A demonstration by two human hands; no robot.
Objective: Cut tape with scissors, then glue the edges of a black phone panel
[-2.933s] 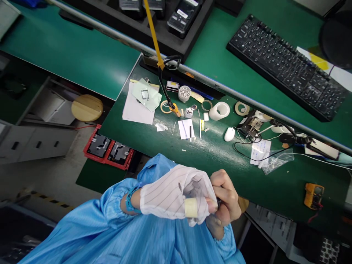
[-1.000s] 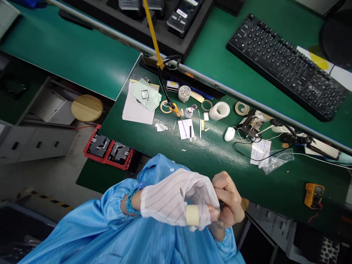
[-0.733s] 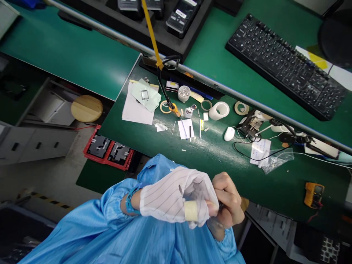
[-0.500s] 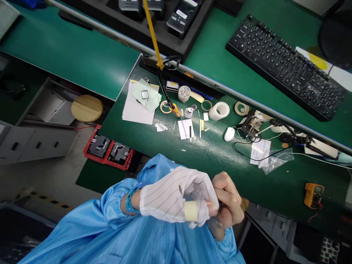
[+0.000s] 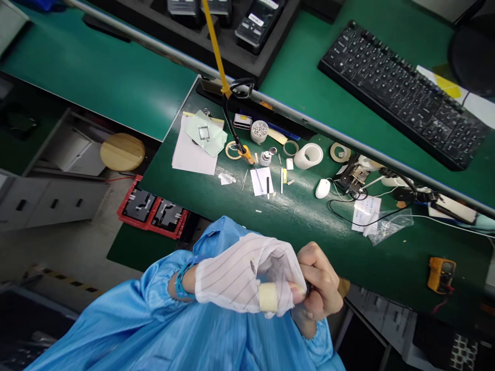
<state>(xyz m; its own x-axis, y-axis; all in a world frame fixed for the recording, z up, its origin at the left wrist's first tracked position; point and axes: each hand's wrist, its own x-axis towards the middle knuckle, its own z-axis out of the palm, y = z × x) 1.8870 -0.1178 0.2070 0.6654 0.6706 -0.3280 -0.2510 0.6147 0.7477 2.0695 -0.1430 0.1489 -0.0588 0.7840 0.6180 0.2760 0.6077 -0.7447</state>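
My left hand (image 5: 242,275) wears a white striped glove with a band of tan tape round one finger, and its fingers are curled closed. My bare right hand (image 5: 319,281) is closed too, pressed against the left fingertips. Between them a small dark object (image 5: 308,289) barely shows; I cannot make out what it is. Both hands are held close to my blue smock (image 5: 162,330), in front of the near edge of the green bench (image 5: 309,221).
On the bench lie white papers (image 5: 193,152), tape rolls (image 5: 308,155), a cup of small metal parts (image 5: 259,131), a white mouse (image 5: 322,188), a plastic bag (image 5: 389,226) and a yellow multimeter (image 5: 441,274). A black keyboard (image 5: 402,95) sits on the upper shelf. Red trays (image 5: 152,208) lie on the floor.
Hardly anything differs. Both hands stay pressed together in the same spot, with only slight shifts of the fingers.
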